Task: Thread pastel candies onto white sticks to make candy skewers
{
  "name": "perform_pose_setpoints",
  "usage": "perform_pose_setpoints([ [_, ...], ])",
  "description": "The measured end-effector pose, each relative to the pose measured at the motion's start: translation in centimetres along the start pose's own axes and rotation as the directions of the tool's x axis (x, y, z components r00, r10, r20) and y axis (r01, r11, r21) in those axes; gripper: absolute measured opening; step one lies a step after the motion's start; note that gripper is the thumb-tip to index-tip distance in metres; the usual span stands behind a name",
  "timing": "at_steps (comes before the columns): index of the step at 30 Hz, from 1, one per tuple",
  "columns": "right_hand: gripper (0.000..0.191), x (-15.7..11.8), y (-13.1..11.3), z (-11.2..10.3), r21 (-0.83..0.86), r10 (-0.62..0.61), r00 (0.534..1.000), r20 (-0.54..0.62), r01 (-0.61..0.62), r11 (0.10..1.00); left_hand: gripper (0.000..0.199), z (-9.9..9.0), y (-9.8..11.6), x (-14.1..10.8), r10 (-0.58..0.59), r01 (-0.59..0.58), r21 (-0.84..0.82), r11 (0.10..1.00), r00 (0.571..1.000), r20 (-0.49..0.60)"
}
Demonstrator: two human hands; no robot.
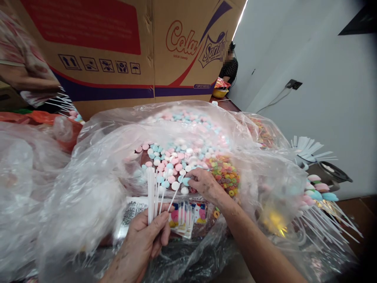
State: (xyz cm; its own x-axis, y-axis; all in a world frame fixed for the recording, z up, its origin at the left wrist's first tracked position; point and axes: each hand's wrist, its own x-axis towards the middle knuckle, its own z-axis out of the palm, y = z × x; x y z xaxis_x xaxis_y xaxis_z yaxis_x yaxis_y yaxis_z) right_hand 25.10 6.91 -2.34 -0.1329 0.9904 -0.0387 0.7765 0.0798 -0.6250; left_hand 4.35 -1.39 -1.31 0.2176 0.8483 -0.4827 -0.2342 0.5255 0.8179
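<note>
My left hand is closed around a bunch of thin white sticks, which point up and fan apart. One stick leans right, its top close to my right fingertips. My right hand reaches in from the right with bent fingers, its fingertips at a blue round candy that they seem to pinch. Around them lies a heap of pink, white and blue candies in a see-through plastic bag. Small coloured rings lie to the right, partly under my right hand.
A large cardboard box stands behind the bag. Printed packets lie in front. At the right are finished candy sticks, a dark lidded pot and more white sticks. A person's arm shows at left; another person is behind the box.
</note>
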Motion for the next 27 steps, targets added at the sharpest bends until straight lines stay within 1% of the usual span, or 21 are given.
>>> perform_pose_setpoints([
  [3,0.014,-0.1,-0.3,0.4,-0.036,0.02,0.999,0.028,-0.019,0.999,0.042,0.1,0.0,0.0,-0.005,0.005,0.001,1.0,1.0,0.011],
  [6,0.013,-0.4,-0.5,0.8,-0.043,0.012,0.999,-0.039,-0.014,0.999,0.037,0.0,-0.2,0.0,0.018,-0.019,0.033,0.999,0.999,0.031],
  [7,0.013,-0.6,-0.5,1.0,-0.011,0.035,0.997,-0.072,-0.035,0.999,0.037,0.0,-0.4,0.1,0.024,-0.026,0.053,0.998,0.999,0.038],
  [8,0.013,-0.8,-0.4,1.0,0.056,0.072,0.993,-0.094,-0.067,0.996,0.036,-0.1,-0.6,0.1,0.031,-0.034,0.071,0.997,0.999,0.04],
  [9,0.012,-1.0,-0.4,1.0,0.161,0.115,0.988,-0.106,-0.098,0.982,0.036,-0.1,-0.7,0.3,0.05,-0.053,0.08,0.995,0.998,0.04],
  [10,0.01,-1.2,-0.3,1.0,0.293,0.154,0.982,-0.108,-0.117,0.949,0.034,-0.2,-0.9,0.4,0.077,-0.08,0.09,0.993,0.996,0.043],
  [11,0.01,-1.5,-0.2,0.8,0.437,0.182,0.978,-0.101,-0.121,0.891,0.032,-0.3,-1.1,0.7,0.116,-0.12,0.105,0.987,0.992,0.047],
  [13,0.015,-2.0,-0.2,0.2,0.68,0.195,0.977,-0.091,-0.082,0.729,0.028,-0.3,-1.4,1.1,0.198,-0.205,0.182,0.962,0.978,0.06],
  [15,0.021,-2.7,-0.1,-0.4,0.806,0.187,0.977,-0.099,-0.032,0.591,0.025,-0.4,-1.5,1.5,0.229,-0.246,0.3,0.922,0.969,0.092],
  [17,0.023,-3.2,-0.2,-1.0,0.851,0.191,0.975,-0.109,-0.008,0.526,0.026,-0.3,-1.4,1.7,0.231,-0.257,0.398,0.88,0.966,0.113],
  [20,0.025,-3.8,-0.3,-1.4,0.87,0.209,0.971,-0.121,0.002,0.493,0.028,0.0,-1.2,1.8,0.235,-0.273,0.483,0.832,0.962,0.14],
  [23,0.027,-4.1,-0.5,-1.3,0.884,0.216,0.969,-0.118,0.003,0.467,0.028,0.4,-1.1,1.8,0.218,-0.27,0.513,0.815,0.963,0.16],
  [27,0.026,-4.6,-0.5,-1.0,0.888,0.206,0.97,-0.129,0.021,0.459,0.026,0.7,-0.8,1.8,0.204,-0.261,0.524,0.811,0.965,0.165],
])
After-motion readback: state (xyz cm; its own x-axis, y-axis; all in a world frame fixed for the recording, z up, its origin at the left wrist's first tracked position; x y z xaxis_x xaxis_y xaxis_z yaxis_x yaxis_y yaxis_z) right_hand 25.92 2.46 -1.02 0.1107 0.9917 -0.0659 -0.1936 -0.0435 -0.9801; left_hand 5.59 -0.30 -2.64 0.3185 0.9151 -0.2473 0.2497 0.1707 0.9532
